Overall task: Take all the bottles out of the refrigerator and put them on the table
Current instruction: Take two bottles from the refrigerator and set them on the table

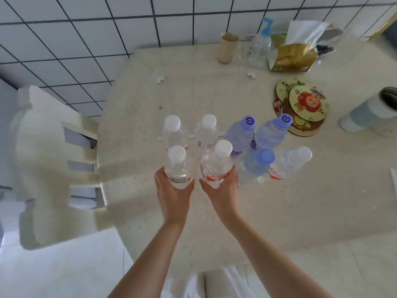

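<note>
Each grip curled around one white-capped bottle [178, 168], seemingly just above table [279, 201].

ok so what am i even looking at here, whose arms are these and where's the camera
There is no machine here: these are a person's two bare arms, filmed by one wide-angle camera worn on their head, looking down. The left hand grips one white-capped bottle, and the right hand grips another, both at the near edge of a cluster of water bottles standing on the pale table. Some bottles have white caps, some blue. Farther back lie round picture coasters, a cardboard tube, a snack bag and a cup. A white chair stands at the left.
</note>
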Available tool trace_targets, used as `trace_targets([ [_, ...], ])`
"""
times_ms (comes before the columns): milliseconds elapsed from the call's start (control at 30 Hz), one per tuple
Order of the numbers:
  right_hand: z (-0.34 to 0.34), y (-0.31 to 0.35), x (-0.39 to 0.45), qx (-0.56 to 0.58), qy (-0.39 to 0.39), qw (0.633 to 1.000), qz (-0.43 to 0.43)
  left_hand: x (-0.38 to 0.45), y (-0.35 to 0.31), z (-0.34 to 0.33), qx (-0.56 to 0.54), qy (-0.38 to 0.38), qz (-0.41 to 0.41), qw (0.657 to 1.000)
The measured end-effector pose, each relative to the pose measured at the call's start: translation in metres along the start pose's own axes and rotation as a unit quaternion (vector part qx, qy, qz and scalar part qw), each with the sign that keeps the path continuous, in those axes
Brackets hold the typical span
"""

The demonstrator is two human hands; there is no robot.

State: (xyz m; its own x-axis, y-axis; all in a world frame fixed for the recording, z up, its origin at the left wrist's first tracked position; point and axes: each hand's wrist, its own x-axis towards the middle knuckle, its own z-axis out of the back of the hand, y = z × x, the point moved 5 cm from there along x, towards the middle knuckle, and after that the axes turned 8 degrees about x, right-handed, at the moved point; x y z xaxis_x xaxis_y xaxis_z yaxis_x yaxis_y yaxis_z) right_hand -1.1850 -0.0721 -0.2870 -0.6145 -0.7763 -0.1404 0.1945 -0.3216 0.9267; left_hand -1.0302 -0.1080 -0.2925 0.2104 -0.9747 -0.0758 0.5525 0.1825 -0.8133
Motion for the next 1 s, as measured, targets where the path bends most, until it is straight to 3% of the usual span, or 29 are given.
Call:
trace_targets([
  [400, -0.009, -0.01, 0.0, -0.013, 0.03, 0.999, 0.019, -0.006, 0.006, -0.011, -0.019, -0.012, 0.01, 1.0],
  [733, -0.007, -0.014, -0.004, -0.01, 0.058, 0.998, 0.008, -0.008, 0.024, -0.003, -0.002, 0.07, 0.006, 0.998],
  [1000, -0.001, -0.018, -0.015, -0.03, 0.07, 0.997, 0.024, -0.019, 0.026, 0.019, 0.025, 0.071, -0.037, 0.996],
])
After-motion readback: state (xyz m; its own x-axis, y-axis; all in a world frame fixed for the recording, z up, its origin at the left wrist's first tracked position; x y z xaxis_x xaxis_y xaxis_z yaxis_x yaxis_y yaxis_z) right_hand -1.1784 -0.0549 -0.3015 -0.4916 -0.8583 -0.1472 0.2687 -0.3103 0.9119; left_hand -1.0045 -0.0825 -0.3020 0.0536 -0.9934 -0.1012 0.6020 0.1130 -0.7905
